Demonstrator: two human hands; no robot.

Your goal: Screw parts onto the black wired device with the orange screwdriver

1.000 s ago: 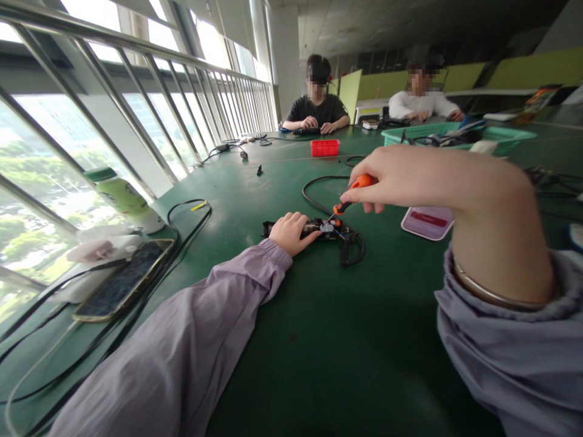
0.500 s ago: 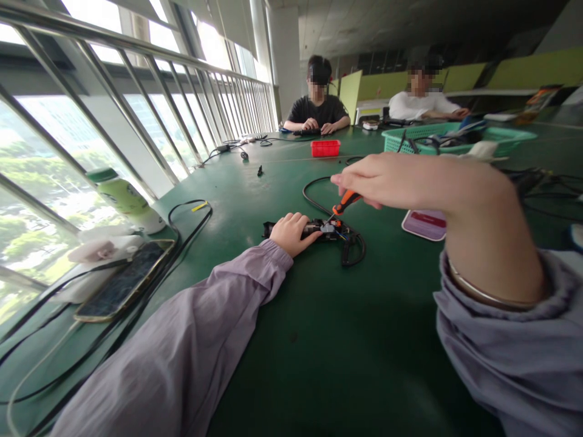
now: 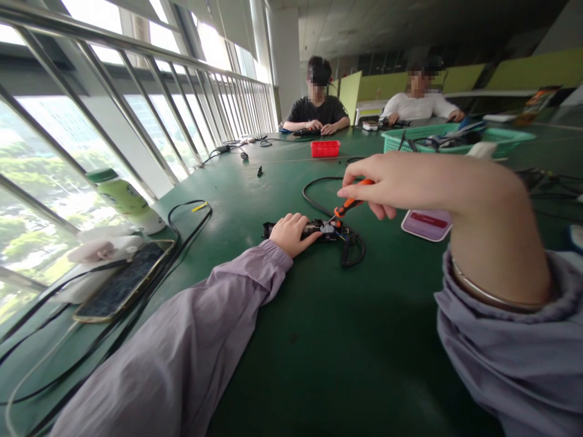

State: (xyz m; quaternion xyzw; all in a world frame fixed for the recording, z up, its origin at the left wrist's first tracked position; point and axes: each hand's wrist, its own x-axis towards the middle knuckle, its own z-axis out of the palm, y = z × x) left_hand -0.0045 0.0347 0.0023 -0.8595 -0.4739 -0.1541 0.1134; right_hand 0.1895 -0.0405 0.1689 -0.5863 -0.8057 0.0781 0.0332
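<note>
On the green table (image 3: 291, 340) lies an opened black device (image 3: 330, 230), roughly tube-shaped, with small grey, orange and blue parts showing at its right end. My left hand (image 3: 292, 235) is wrapped over its left part and presses it to the tabletop. Above and to the right, my right hand (image 3: 378, 185) grips an orange and black screwdriver (image 3: 350, 203), which slants down to the left. Its tip reaches the exposed inside of the device; whether it sits in a screw is too small to tell. A black cable (image 3: 359, 249) loops beside the device's right end.
A phone (image 3: 125, 282), cables and a bottle (image 3: 125, 200) stand left by the railing. Farther back are a red basket (image 3: 325, 149) and a green basket (image 3: 510, 138) of parts. A purple-screened phone (image 3: 426, 224) lies under my right wrist. Two people sit across the table.
My right hand has shifted slightly right and its fingers have turned on the screwdriver handle, which leans more to the right. My left hand and the device stay put. The person in white has moved their arms.
</note>
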